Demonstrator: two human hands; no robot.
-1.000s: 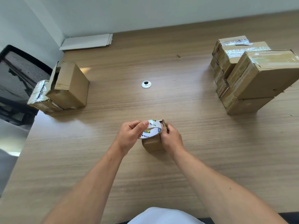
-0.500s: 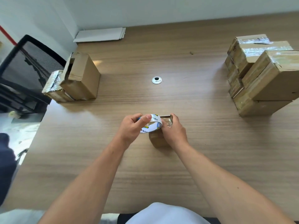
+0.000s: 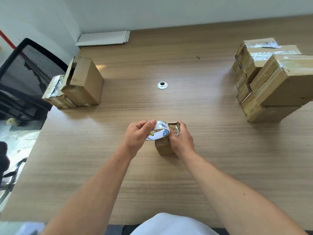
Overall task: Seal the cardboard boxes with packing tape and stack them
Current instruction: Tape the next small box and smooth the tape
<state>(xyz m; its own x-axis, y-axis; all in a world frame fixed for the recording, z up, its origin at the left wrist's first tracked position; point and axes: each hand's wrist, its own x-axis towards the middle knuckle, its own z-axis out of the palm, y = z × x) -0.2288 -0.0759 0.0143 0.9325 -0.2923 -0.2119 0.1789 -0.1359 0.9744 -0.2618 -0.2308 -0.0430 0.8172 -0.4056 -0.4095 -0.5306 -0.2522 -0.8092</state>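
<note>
Head view: taped boxes [image 3: 271, 78] are piled in a stack well to the right of the grommet [image 3: 162, 85] set in the tabletop [image 3: 211, 167]. Their tops are glossy with tape, so that share of the job looks done. Well to the left of the grommet stand two more. The taller box [image 3: 84, 83] has a flap standing open and seems unsealed. The lower box [image 3: 54, 92] touching it carries some tape, though I cannot tell whether it is finished.

On the near side of the grommet sits a small box [image 3: 165, 147], the one being worked on. The left hand [image 3: 137, 134] grips the tape roll [image 3: 158, 131], thumb over its rim, holding it just above the box's top. The right hand [image 3: 182, 139] is curled round the box's right side and top edge, where a shiny strip of tape shows by the fingers. By this, sealing of the small box is under way; cutting the tape, pressing it down and stacking remain.
</note>
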